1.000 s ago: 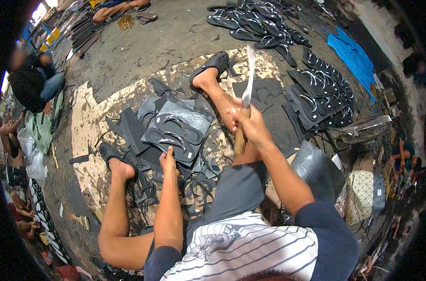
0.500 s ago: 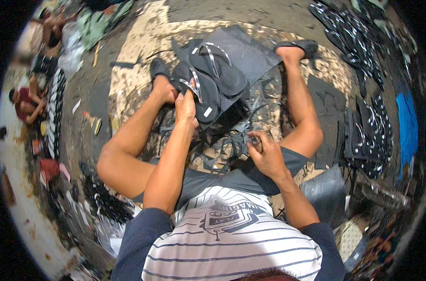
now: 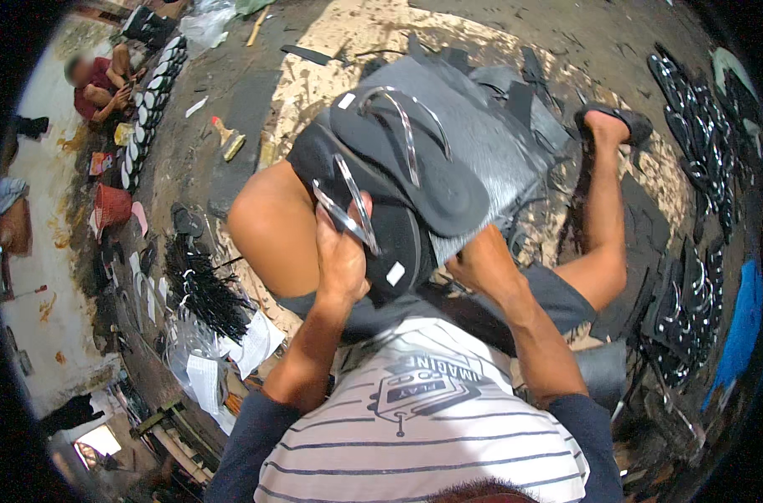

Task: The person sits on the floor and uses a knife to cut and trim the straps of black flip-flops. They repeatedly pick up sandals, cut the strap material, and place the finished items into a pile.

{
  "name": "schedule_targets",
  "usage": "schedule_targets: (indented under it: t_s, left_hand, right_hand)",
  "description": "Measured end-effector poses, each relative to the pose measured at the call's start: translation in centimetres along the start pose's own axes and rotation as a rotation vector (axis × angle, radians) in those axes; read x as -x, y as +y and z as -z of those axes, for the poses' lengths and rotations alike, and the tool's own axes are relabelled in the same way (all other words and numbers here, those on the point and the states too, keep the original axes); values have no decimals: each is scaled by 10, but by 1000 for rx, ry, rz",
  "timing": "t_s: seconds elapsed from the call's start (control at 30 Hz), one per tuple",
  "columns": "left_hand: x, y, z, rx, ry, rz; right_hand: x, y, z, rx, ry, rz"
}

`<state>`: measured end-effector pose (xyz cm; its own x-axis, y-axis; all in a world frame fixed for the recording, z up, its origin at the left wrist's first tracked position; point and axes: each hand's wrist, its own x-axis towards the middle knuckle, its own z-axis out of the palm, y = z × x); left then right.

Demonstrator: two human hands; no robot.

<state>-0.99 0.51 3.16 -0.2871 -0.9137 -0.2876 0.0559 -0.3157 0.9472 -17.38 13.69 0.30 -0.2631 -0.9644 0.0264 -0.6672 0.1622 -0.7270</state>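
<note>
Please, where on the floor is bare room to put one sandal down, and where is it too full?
Bare floor lies at the top right, beyond the grey sheets, between the raised foot and the sandal rows. Another patch lies left of the knee, near the brush. The lap under both hands is crowded.

A dusty concrete floor (image 3: 230, 117) spreads out, strewn with black rubber scraps (image 3: 199, 289); a red basket (image 3: 111, 204) sits left, a blue cloth (image 3: 742, 323) right.

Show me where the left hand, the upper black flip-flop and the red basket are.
left hand (image 3: 341, 256): head view, back of the hand.
upper black flip-flop (image 3: 436, 189): head view, bare sole near the heel.
red basket (image 3: 111, 205): head view, side wall.
</note>
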Motion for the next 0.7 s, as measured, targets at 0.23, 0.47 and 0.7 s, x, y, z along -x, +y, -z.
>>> schedule_targets:
  t_s: [0.23,0.47,0.7]
  left_hand:
    - [25,17,8,9,4,-4]
    - [20,14,7,-39,-55,-106]
    - [37,14,13,-180,-274,-95]
  right_hand:
    - [-7,-6,5,-365,2,99]
    - [-57,-37,5,-347,313,207]
    - [-126,-51,21,-410,169,56]
